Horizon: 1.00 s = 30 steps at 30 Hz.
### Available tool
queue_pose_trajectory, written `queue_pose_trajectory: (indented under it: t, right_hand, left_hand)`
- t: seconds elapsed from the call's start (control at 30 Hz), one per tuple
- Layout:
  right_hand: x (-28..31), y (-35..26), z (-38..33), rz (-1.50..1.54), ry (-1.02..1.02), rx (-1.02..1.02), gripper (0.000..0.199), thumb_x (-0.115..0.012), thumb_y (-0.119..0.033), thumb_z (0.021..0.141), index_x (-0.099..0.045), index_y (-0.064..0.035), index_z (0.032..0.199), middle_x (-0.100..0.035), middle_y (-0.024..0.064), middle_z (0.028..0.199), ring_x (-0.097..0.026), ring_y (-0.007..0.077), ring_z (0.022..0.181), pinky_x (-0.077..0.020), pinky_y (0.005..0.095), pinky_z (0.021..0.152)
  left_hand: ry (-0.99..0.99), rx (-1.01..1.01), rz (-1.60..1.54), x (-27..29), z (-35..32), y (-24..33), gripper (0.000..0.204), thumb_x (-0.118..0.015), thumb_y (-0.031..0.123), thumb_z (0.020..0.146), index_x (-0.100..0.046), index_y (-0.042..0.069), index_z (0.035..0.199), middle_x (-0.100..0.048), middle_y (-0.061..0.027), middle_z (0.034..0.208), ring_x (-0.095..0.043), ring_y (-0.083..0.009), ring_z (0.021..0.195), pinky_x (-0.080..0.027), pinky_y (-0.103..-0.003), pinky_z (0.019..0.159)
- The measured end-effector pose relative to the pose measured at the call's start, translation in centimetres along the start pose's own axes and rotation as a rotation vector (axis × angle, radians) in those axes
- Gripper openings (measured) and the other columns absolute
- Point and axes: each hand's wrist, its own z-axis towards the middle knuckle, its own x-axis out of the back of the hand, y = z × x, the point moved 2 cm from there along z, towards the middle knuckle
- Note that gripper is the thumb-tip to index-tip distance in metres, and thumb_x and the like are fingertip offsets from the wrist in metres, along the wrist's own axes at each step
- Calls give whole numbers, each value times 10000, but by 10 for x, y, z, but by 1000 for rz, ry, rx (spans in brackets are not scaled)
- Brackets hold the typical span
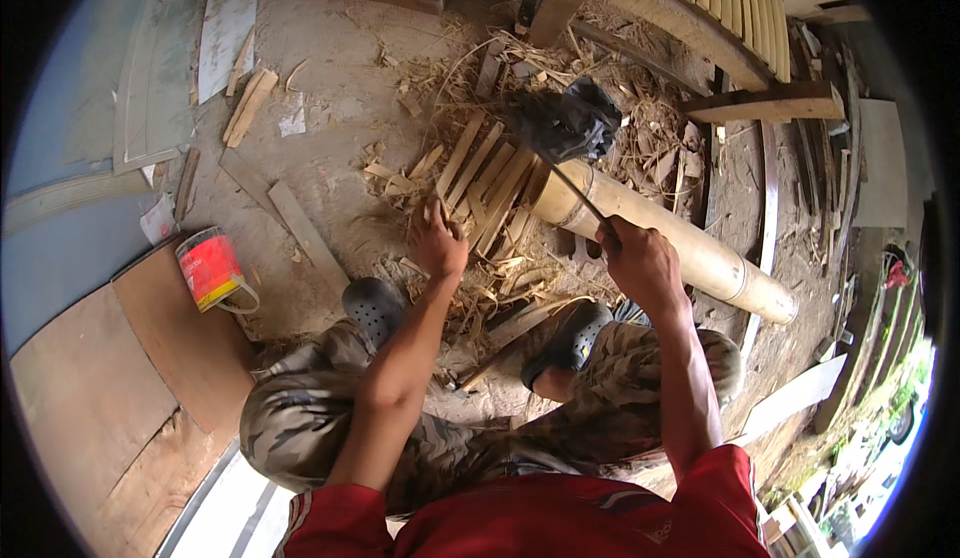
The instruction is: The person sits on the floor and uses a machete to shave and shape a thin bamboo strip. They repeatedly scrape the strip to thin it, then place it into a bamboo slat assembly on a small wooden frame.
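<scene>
My right hand (640, 263) is closed round the dark handle of a long knife (578, 193). Its narrow blade slants up and left across the end of a thick bamboo pole (690, 248), toward a crumpled black plastic bag (572, 120). To the left, the fingers of my left hand (438, 243) are at the lower end of a split bamboo strip (461, 154), which they seem to pinch. Several more bamboo strips (508, 193) lie side by side between that hand and the pole. Thin curled shavings (515, 276) surround them.
A red and yellow can (213, 270) stands left, beside brown boards (180, 333). Flat wood pieces (305, 233) lie on the dirt floor. At the upper right is a slatted wooden bench (700, 18). My grey clogs (375, 310) are close below the shavings.
</scene>
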Motion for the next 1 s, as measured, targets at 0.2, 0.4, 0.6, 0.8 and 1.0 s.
queue_pose_trajectory:
  t: [0.2,0.4,0.6,0.8,1.0]
  right_hand:
    - [11,-14,-56,-85,-2,-266,205,-600,-255,944,-642,-71,1024,-678,210,875,-644,431,834,-487,532,715]
    - [30,-32,-73,-94,-17,-171,188,-588,-249,940,-638,-68,947,-651,226,752,-645,431,759,-493,523,666]
    - [47,-34,-95,-10,-80,-328,190,-576,-263,954,-625,-82,920,-642,223,735,-632,440,728,-475,528,635]
    - [31,-13,-138,-125,-74,-409,237,-574,-320,964,-648,-96,944,-641,178,716,-628,408,708,-460,502,637]
    - [32,-14,-171,-68,-61,-350,232,-579,-296,958,-626,-73,914,-639,202,704,-621,425,687,-464,517,618]
  left_hand:
    - [-29,-305,-149,-20,-65,33,521,-545,244,937,-442,103,1428,-318,-217,1529,-285,-397,1427,-214,-556,1172]
    - [-211,-553,-331,-12,-102,47,492,-571,275,948,-500,90,1398,-437,-173,1467,-348,-364,1406,-296,-490,1142]
    - [-102,-425,-524,-6,-86,38,244,-570,157,965,-596,76,1193,-671,-159,1094,-687,-297,858,-563,-356,720]
    - [-136,41,-498,-28,-62,33,308,-661,337,924,-665,43,1017,-714,-111,849,-696,-235,758,-535,-351,657]
    - [-368,-6,-269,-31,-71,43,379,-679,404,871,-643,51,1004,-692,-110,884,-664,-282,803,-510,-422,713]
